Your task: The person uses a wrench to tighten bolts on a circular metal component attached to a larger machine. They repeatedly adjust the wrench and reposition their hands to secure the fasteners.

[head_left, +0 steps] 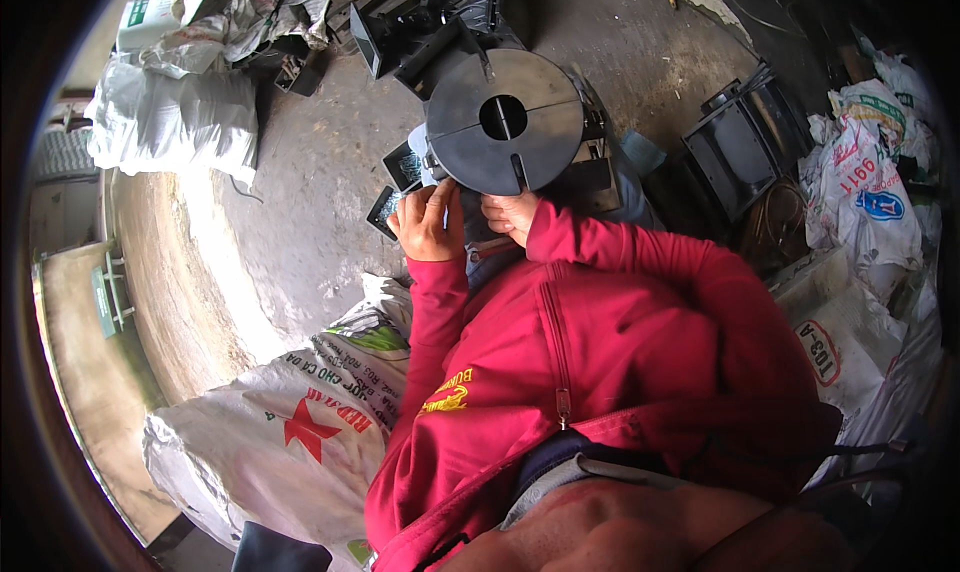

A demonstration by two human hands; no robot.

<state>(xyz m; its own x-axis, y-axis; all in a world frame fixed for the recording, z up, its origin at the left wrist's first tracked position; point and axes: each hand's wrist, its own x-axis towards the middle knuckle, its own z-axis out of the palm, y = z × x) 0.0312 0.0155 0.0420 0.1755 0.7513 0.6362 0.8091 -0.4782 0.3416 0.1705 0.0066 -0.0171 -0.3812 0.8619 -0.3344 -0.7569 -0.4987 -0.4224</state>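
Observation:
A round dark grey disc-shaped part with a hole in its middle and a slot in its near edge lies in front of my body. At its near left rim, my left hand is closed in a pinch; whatever sits between the fingertips is too small to make out. My right hand is closed at the near edge by the slot, its fingertips partly hidden under the disc. Beside my left hand stand two small black boxes, a farther one and a nearer one, holding small bluish metal pieces.
Black moulded parts lie on the floor beyond the disc. To the right stands a black frame-like part near white printed sacks. A large white sack is close by my left arm, and another white sack sits farther left.

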